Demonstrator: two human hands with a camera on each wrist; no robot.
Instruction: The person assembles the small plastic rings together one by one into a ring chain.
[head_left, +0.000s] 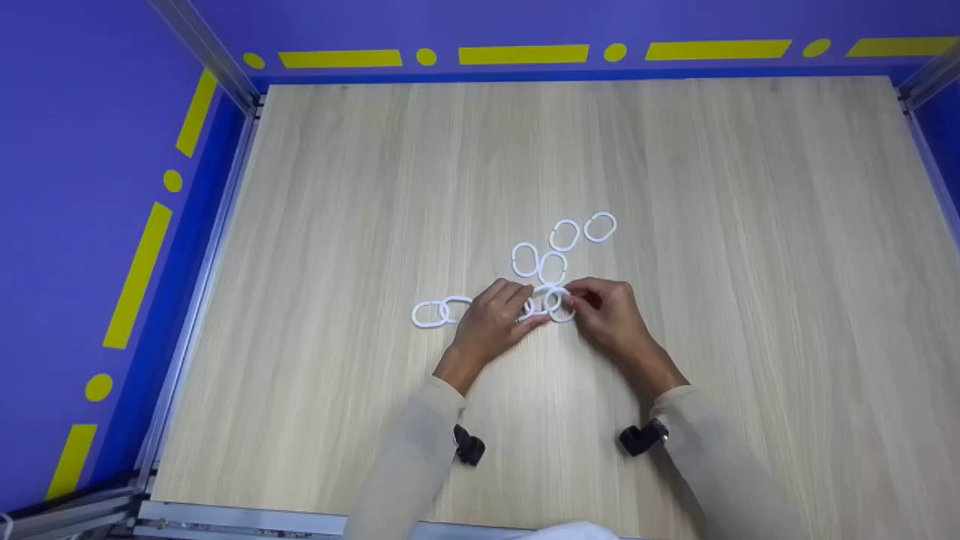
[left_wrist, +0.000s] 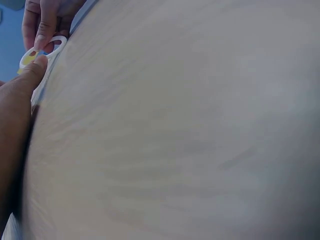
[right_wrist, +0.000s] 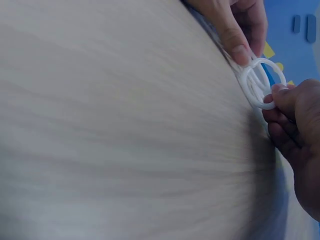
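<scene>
My left hand (head_left: 491, 321) grips a white oval plastic chain link (head_left: 538, 312) between thumb and fingers. From the other side my right hand (head_left: 615, 319) pinches a second white link (head_left: 561, 321), its thumb on top in the right wrist view. That link (right_wrist: 245, 84) overlaps the one in the left hand. Two joined links (head_left: 429, 326) stick out to the left of my left hand, which covers part of the chain. In the left wrist view, the thumbs and fingers of both hands meet at a white link (left_wrist: 61, 38).
Beyond the hands, several separate white links lie on the wood-grain table (head_left: 360, 187), among them a far right link (head_left: 586, 227) and a link (head_left: 514, 259) near the left hand. Blue panels (head_left: 525, 22) with yellow marks stand behind and at the left.
</scene>
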